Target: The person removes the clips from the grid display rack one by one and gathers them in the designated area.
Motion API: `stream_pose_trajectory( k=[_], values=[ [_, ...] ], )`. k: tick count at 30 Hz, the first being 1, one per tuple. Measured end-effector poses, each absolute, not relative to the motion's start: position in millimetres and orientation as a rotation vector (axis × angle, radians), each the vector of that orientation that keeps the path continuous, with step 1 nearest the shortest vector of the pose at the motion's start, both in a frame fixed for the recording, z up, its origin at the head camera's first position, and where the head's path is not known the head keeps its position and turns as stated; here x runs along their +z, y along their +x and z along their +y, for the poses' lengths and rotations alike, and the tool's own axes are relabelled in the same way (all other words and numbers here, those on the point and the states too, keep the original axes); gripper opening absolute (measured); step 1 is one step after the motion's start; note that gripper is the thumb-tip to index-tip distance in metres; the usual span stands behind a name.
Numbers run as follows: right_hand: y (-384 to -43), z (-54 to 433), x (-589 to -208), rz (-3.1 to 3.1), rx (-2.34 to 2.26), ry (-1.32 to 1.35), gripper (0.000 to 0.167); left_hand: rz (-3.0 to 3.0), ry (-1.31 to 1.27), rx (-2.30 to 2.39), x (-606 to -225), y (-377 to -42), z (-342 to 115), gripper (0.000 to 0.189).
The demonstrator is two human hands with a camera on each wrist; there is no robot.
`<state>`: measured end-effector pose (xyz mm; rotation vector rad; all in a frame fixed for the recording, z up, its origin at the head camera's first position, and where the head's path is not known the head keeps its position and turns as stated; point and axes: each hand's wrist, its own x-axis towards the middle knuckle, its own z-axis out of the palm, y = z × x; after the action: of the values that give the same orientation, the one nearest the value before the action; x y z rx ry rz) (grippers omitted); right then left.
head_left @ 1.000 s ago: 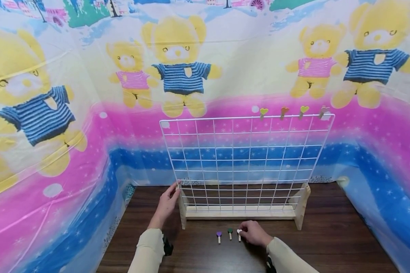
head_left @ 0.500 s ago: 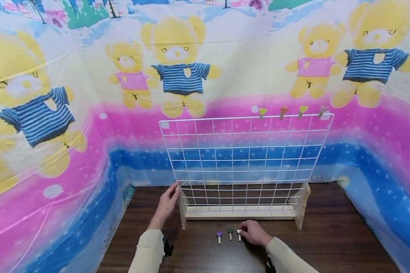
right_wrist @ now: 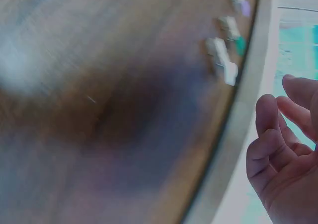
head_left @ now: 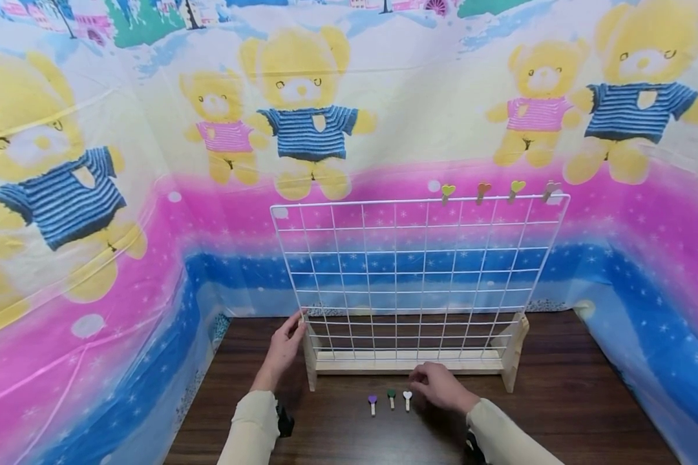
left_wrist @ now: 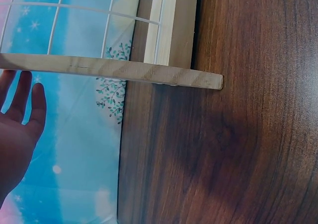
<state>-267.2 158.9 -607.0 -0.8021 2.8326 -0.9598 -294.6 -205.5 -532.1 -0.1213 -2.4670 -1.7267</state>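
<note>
A white wire grid panel (head_left: 424, 272) stands upright in a wooden stand (head_left: 407, 363). My left hand (head_left: 285, 345) touches the top of the stand's left side post, its fingers fairly straight; in the left wrist view, fingertips of this hand (left_wrist: 22, 129) meet the post (left_wrist: 164, 74). My right hand (head_left: 439, 387), loosely curled and holding nothing, hovers in front of the stand's base. Just left of it, small wooden clothespins with heart tops lie in a row: white (head_left: 407, 399), green (head_left: 391, 397) and purple (head_left: 373, 403). The right wrist view shows this hand (right_wrist: 288, 164) apart from the clothespins.
Several heart clothespins sit along the grid's top wire: a yellow one (head_left: 447, 192), an orange one (head_left: 483, 192), another yellow one (head_left: 517, 190) and a greyish one (head_left: 550, 189). The dark wooden table (head_left: 576, 394) is backed by a bear-print cloth (head_left: 419, 116).
My right hand has let go of the white clothespin and moved up and slightly right, toward the stand's base. The clothespin stays in the row. My left hand has not moved.
</note>
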Motion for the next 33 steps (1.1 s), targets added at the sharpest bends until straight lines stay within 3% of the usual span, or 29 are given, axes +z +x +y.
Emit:
stream_pose_trajectory(
  k=[33],
  values=[
    [-258.3, 192.8, -364.7, 3.242, -1.033, -1.227, 0.023, -2.391, -0.244, -1.654, -535.4, -290.9, -205.0, 0.038]
  ],
)
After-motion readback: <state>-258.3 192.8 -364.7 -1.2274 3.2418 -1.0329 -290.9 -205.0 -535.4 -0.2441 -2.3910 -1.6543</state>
